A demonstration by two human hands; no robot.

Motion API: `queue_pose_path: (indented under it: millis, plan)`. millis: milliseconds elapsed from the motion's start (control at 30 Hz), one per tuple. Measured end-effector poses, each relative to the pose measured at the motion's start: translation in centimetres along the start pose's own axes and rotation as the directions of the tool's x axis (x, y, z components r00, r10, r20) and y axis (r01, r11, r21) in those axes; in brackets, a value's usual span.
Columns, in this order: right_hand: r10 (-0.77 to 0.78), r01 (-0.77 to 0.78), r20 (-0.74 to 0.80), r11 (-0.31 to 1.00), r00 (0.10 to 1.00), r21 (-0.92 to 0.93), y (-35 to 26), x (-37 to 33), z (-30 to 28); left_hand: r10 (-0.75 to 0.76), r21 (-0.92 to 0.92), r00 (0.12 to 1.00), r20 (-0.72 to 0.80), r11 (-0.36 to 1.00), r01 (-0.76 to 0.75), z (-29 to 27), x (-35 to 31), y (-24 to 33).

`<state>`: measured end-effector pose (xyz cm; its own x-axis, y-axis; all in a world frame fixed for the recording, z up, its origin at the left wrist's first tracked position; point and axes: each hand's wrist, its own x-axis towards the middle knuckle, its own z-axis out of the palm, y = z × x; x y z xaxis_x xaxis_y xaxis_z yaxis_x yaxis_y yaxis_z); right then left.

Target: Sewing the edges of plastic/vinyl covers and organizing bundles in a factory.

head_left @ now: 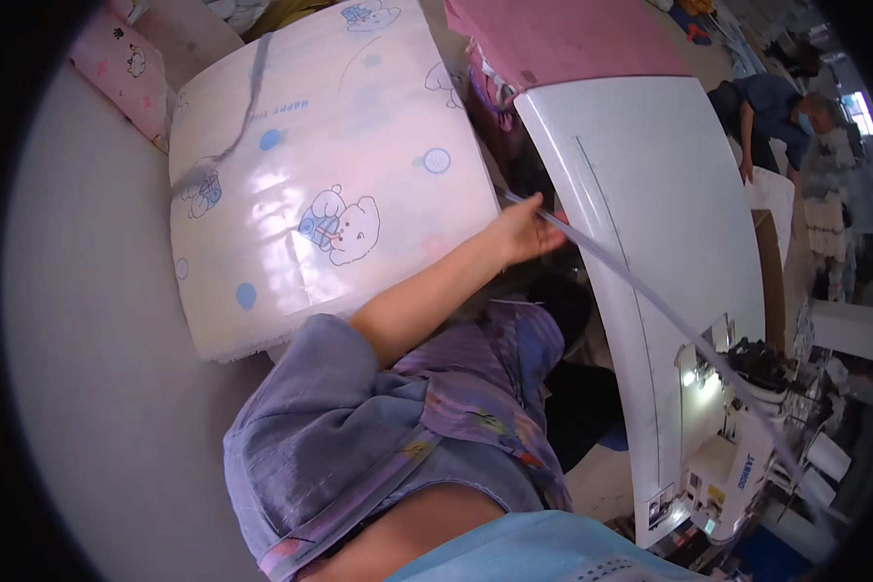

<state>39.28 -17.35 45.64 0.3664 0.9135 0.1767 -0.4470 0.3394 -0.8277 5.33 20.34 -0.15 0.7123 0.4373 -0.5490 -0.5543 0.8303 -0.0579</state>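
My left hand (526, 233) reaches across to the near left edge of the white work table, its fingers closed round a narrow pale grey strip (630, 276). The strip runs from just beyond the fingers, slanting over the table toward the lower right, where it blurs. Beside my forearm lies a thick stack of pale pink sheets (291, 184), printed with cartoon bears and blue dots. A dark grey strip (259, 82) lies across the stack's far left part. My right hand is out of view.
The white table (669, 184) carries a sewing machine (737, 475) with a lit lamp at lower right. Pink cloth (572, 39) covers the far surface. A co-worker (771, 116) bends over white material at far right. A pale wall (97, 320) stands left.
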Motion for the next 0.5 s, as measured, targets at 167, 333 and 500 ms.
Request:
queue_pose_path:
  millis: [167, 333, 500]
  plan:
    - [0.091, -0.201, -0.32, 0.923, 0.943, -0.329, 8.1, -7.8, -4.4, 0.396, 0.18, 0.895, -0.204, 0.914, -0.364, -0.3, 1.0, -6.2]
    - [0.08, -0.449, -0.574, 0.714, 0.815, -0.537, 9.5, -19.7, -14.4, 0.565, 0.755, 0.791, 0.237, 0.406, -0.516, 0.2, -5.0, -21.2]
    - [0.662, -0.746, -0.49, 0.665, 0.567, 0.035, 34.2, -13.2, -6.2, -0.099, 0.74, 0.827, 0.554, -0.397, -0.543, 1.5, -18.2, -26.6]
